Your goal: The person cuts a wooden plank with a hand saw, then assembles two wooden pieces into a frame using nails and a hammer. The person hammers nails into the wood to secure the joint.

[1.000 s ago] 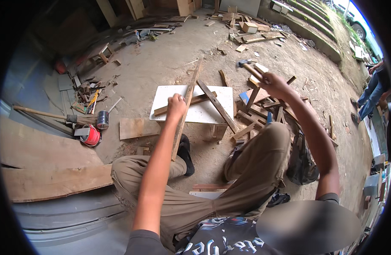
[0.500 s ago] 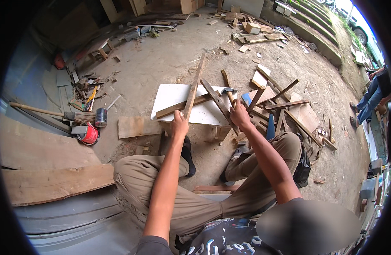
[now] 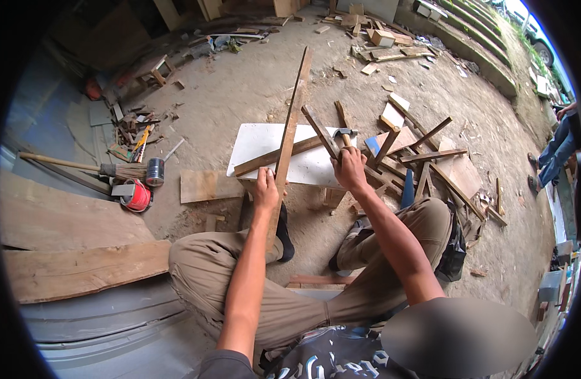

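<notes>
My left hand (image 3: pixel 266 189) is closed around a long wooden strip (image 3: pixel 295 107), which slants up and away, its near end hanging below the hand over my left foot. My right hand (image 3: pixel 350 168) grips a hammer (image 3: pixel 345 132) by its handle, the dark head uppermost. Beside that hand another wooden strip (image 3: pixel 319 129) leans up to the left; whether the fingers also hold it I cannot tell. Under both hands stands a low table with a white top (image 3: pixel 247 140). Across this top lies a wooden bar (image 3: pixel 281 155), partly hidden by the long strip.
Right of the table lies a pile of scrap wood (image 3: pixel 423 155). On the left are a broom (image 3: pixel 123 170), a can (image 3: pixel 155 172) and a red container (image 3: pixel 137 197). A plank (image 3: pixel 88 270) lies by my left knee. At the far right stands a person (image 3: pixel 559 148). More scrap (image 3: pixel 398 50) lies farther back.
The long strip in my left hand has risen, its far end reaching higher and its near end now visible below the hand. The right hand, hammer and leaning strip have shifted slightly.
</notes>
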### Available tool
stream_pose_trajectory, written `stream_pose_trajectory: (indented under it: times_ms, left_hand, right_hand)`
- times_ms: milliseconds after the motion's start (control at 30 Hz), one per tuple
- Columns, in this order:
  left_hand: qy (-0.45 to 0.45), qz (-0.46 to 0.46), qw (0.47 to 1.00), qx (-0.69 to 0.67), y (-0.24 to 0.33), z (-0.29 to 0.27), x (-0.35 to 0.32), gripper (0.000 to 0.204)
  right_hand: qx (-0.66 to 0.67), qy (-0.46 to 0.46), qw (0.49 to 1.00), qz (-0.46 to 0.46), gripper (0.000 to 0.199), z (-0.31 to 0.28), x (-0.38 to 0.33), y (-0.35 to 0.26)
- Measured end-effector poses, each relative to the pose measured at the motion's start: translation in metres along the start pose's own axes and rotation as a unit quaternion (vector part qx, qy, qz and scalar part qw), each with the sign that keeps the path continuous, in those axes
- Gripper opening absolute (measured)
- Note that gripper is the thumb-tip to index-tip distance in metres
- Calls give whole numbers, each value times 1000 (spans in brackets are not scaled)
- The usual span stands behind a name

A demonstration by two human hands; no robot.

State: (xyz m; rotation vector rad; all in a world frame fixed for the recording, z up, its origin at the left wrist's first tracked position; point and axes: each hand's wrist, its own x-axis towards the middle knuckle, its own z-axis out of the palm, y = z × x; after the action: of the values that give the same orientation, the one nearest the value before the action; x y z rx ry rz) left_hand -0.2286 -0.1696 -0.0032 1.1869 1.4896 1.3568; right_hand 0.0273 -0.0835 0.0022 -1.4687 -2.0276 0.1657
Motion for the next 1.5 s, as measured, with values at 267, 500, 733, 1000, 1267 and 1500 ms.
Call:
stream_pose_trajectory:
  times_ms: [267,500,733,1000,1267,1500]
  left_hand:
    - [-66,23,982,-175,74,21,-18,27]
    - [-85,53,976,-192,113,18,-28,28]
    - [-99,93,981,-141,115,35,-32,27]
    - [4,237,944,229,114,46,-44,19]
    - [66,176,958,216,139,71,-33,18]
    - [133,215,947,200,138,67,-1,19]
  right_hand:
    - [412,30,908,68,35,-33,24,-19]
    - [566,14,810,152,24,-100,40,-77]
    - [567,1,807,167,27,-117,35,-87]
    - [629,76,747,201,40,-120,39,-83]
    - [671,54,712,201,35,-100,26,-78]
    - [605,54,781,148,36,-108,24,-96]
